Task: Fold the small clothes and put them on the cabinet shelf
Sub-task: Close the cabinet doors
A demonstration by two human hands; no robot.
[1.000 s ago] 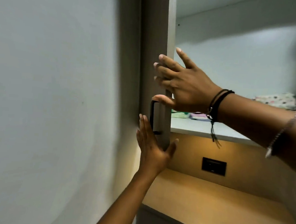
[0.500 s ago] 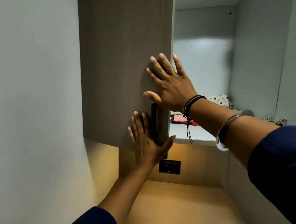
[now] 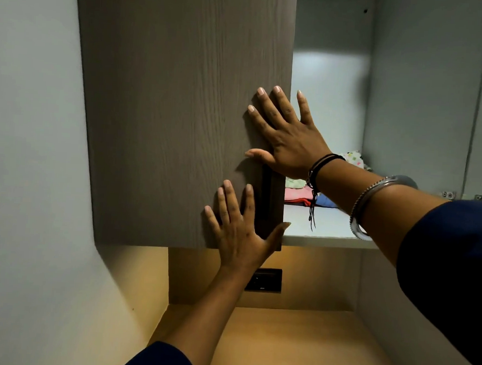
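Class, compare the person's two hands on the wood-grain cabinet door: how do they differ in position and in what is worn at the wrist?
The right hand lies higher on the brown wood-grain cabinet door, above the dark handle; the left hand lies lower, beside it. The right wrist wears black cords and a metal bangle; the left wrist is bare. Both press flat, fingers spread.

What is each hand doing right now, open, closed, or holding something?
Left hand: open, flat against the cabinet door, holding nothing.
Right hand: open, flat on the door by its edge, holding nothing.
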